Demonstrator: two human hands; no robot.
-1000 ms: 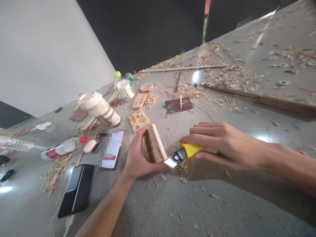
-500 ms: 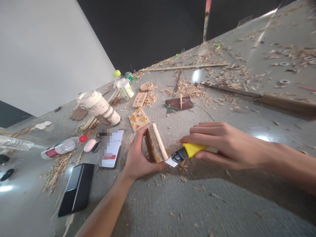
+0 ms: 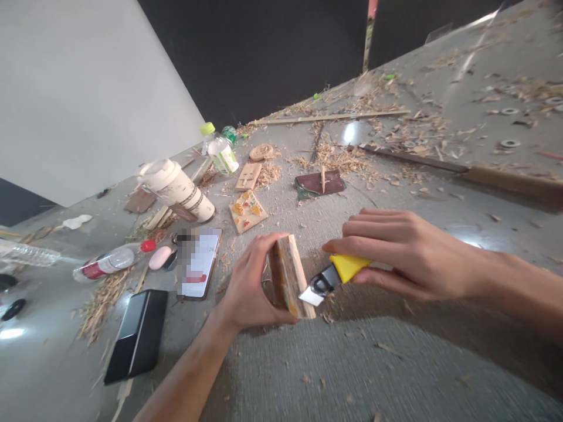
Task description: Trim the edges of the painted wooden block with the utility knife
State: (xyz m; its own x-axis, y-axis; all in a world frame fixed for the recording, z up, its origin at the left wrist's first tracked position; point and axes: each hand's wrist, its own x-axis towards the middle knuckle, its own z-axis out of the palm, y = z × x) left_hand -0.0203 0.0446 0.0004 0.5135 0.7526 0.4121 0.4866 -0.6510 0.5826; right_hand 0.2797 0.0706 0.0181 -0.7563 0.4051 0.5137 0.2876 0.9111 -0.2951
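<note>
My left hand grips a small wooden block by its two ends, thumb at the near end and fingers at the far one. Pale cut wood shows along the block's right edge, while its side is darker with orange patches. In my right hand is a yellow and black utility knife. Its short blade points left and lies at the block's right edge, close to the near end. Beyond the block rests a small wooden tile with orange and red decoration.
Wood shavings lie over the grey table. To the left are a phone, a black case, a red-capped bottle and a cream cup. A green-capped bottle, carved wooden piece and brown pouch sit farther back.
The block has moved right and nearer to me in my left hand. The knife blade has shifted slightly, from below the block's near corner onto its right edge.
</note>
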